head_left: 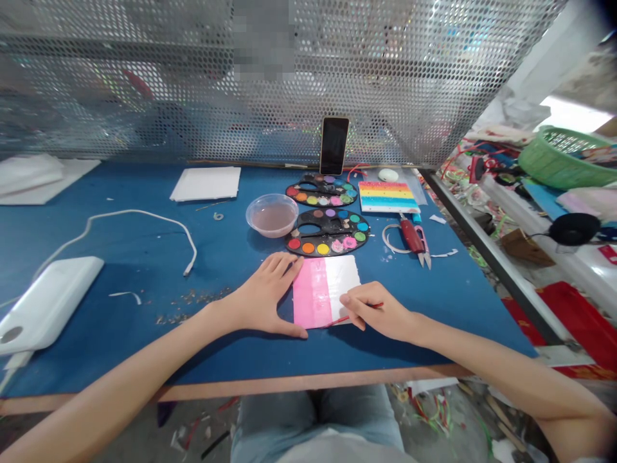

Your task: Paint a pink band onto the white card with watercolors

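Note:
A white square board (343,276) lies near the table's front edge, its left part painted in pink bands. My left hand (270,292) rests at the board's left side, thumb and fingers spread along its edge. Between the fingers of my right hand (378,308) is a thin red paintbrush (340,319), its tip touching the lower edge of the pink area. Just beyond the board sits a black paint palette (308,241) with round colour wells; the pink one looks wet. A clear bowl of murky water (272,215) stands left of it.
Behind are a second palette (308,199), an upright phone (334,145) and a rainbow-striped board (389,196). Red-handled snips (412,236) lie at right. Leftward are blank white boards (206,184), a white cable (139,212) and a power bank (51,305). Perforated metal (193,96) closes the back.

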The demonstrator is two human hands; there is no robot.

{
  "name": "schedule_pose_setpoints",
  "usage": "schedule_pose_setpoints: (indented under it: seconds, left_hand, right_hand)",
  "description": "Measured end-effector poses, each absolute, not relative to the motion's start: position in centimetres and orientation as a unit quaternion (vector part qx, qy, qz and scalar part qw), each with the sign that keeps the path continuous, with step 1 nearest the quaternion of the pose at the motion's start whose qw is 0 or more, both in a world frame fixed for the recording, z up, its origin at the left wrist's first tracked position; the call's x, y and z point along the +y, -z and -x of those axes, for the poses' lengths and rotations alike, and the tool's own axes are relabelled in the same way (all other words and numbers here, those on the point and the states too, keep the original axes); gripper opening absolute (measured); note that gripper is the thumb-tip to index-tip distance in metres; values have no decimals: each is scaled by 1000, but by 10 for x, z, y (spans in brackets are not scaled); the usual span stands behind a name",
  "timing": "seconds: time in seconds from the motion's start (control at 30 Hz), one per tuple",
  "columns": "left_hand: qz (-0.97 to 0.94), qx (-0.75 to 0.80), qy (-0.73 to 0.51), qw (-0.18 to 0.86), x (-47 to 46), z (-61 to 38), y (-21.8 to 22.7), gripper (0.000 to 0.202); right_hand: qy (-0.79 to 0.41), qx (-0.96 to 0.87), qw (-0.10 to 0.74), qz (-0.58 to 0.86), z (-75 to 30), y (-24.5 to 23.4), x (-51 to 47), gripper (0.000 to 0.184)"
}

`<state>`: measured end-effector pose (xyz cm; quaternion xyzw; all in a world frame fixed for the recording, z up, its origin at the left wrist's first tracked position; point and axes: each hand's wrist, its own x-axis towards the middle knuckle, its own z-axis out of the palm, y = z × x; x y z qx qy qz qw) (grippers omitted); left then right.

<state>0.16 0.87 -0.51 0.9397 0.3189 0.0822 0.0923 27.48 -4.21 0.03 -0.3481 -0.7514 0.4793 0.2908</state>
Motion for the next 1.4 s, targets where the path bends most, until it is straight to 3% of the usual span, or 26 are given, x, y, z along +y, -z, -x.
schedule_pose_setpoints:
  seconds: [0.23,0.43,1.4]
  left_hand:
    - [-940,319,-78,88,9,-2,4,127]
    - [-941,317,-80,82,9,-1,4,128]
    - [-941,316,-86,81,8,-2,4,128]
  right_hand:
    - [-474,-765,323,294,-274,-2,-42,61]
    - [-466,-752,330,329,-274,-2,-41,63]
    - [-453,-772,316,316,-274,-5,-43,64]
